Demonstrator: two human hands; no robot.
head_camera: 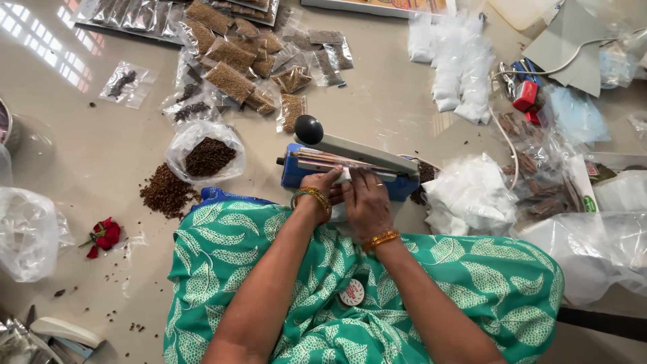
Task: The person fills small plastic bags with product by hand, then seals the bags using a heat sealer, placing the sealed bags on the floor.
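Sitting on the pale floor (101, 155) in a green leaf-print garment (269, 269), the person works at a blue impulse sealer (337, 165) whose arm with a black knob (308, 128) is raised just beyond the grip. Left hand (325, 185) and right hand (366, 202) pinch a small clear packet (345, 175) together at the sealer's bar. Farther left of the grip lies an open bag of dark seeds (205, 155); filled spice packets (232, 64) lie well beyond.
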